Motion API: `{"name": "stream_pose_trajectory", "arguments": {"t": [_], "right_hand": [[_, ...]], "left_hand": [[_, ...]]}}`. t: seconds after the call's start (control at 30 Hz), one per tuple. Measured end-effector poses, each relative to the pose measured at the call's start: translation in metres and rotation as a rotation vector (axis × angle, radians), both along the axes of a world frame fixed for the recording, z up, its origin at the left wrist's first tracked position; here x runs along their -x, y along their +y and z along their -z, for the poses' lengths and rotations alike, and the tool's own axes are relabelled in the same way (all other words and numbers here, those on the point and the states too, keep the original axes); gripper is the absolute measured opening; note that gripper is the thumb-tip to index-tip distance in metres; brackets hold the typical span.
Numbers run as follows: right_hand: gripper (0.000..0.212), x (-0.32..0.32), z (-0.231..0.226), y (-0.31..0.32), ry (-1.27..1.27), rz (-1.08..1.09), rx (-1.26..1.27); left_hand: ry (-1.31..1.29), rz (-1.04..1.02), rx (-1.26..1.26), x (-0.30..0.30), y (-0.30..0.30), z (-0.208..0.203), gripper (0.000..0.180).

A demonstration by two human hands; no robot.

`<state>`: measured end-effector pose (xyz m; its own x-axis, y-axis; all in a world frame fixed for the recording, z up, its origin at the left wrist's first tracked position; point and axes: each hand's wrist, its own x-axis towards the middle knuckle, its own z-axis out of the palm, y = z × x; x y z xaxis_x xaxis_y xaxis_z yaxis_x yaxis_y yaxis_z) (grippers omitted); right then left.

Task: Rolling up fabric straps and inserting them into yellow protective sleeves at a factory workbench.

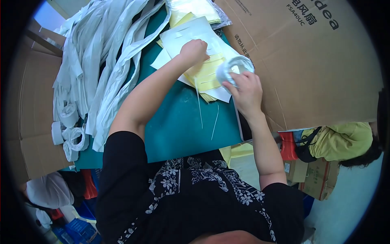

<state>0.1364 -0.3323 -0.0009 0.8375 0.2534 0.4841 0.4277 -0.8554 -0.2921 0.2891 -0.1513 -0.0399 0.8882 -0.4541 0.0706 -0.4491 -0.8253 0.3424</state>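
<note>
My right hand (pixel 247 92) grips a rolled-up coil of white strip (pixel 224 73) by its near side, thumb and fingers around its wall. The coil is held over the right edge of a loose stack of yellow sheets (pixel 209 77) and white sheets (pixel 185 35). Over the stack's middle, my left hand (pixel 195 53) is closed, knuckles up. Its fingertips are turned away, and what they pinch, if anything, is hidden. Below the stack, thin white strands (pixel 199 107) lie on the green table (pixel 174 126).
Long white strips (pixel 97 53) are heaped along the table's left side, with several small white rolls (pixel 77 138) at their lower end. Cardboard panels stand left (pixel 36 114) and right (pixel 317 69). Plastic-wrapped yellow material (pixel 195 10) sits at the back. Other people (pixel 345 140) are beyond both sides.
</note>
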Motion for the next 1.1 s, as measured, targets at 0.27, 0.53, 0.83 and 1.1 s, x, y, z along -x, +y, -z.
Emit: {"name": "stream_pose_trajectory", "arguments": {"t": [0.27, 0.53, 0.83, 1.1], "right_hand": [[0.029, -0.033, 0.028, 0.001, 0.081, -0.129, 0.294], [0.031, -0.023, 0.031, -0.004, 0.177, -0.178, 0.396], [0.026, -0.031, 0.029, -0.006, 0.197, -0.261, 0.294], [0.029, -0.029, 0.027, -0.007, 0.212, -0.224, 0.267]], "left_hand": [[0.288, 0.011, 0.034, -0.027, 0.003, -0.006, 0.028], [0.662, 0.127, 1.001, -0.042, 0.080, -0.003, 0.020], [0.515, 0.202, 1.822, 0.013, 0.276, -0.029, 0.017], [0.429, -0.307, 1.158, 0.080, 0.284, -0.059, 0.018]]}}
